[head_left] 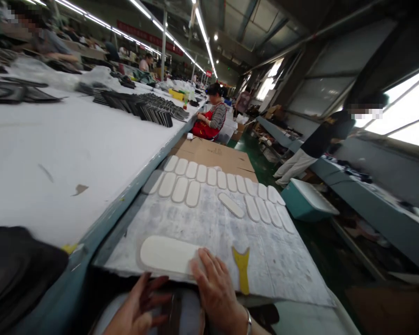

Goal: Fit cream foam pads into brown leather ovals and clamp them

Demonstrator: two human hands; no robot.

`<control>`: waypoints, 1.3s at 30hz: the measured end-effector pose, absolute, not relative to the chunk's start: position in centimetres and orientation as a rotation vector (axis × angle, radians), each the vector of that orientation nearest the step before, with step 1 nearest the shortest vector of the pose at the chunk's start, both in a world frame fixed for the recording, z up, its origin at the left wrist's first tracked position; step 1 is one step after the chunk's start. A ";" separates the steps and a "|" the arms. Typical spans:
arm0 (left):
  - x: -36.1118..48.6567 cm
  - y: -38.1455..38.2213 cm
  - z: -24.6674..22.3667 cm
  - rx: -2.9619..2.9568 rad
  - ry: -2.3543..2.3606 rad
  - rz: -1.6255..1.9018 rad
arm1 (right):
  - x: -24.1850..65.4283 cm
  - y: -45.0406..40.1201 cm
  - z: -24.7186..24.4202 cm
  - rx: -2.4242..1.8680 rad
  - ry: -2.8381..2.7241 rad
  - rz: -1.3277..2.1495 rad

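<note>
While the near edge of the smeared surface is worked at, the large white oval piece is found lying flat there, its long side running along that edge. Its right end is covered by the fingers of the right hand; because the underside is hidden, it cannot be told whether the rim is pinched or merely pressed. By the left hand, fingers spread just off the edge, nothing is seen to be held.

The step in hand is judged to be the handling of this one piece, perhaps its loosening or positioning. For the next move, a sure hold on the rim would seem to be called for, with the left hand brought to the free end so that bending is avoided. The yellow forked tool is left untouched beside the right hand, and farther back, smaller white ovals are laid out in rows.
</note>
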State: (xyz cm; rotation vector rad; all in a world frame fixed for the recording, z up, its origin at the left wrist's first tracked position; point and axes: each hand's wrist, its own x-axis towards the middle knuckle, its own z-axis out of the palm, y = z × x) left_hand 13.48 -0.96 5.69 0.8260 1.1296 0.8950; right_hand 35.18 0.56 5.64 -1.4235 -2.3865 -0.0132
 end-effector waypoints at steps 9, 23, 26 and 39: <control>12.1 -4.0 8.1 0.204 1.249 1.104 | 35.5 -5.7 11.4 -1.483 -2.065 0.250; 8.0 -10.8 7.0 1.217 1.482 0.953 | 38.7 -5.9 7.3 -1.246 -1.895 1.060; 6.0 -9.5 5.0 0.830 1.768 1.206 | 36.7 -5.7 7.0 -1.273 -2.070 1.005; 8.8 -6.1 3.0 0.547 1.419 1.143 | 34.1 -4.4 4.6 -1.293 -2.388 0.595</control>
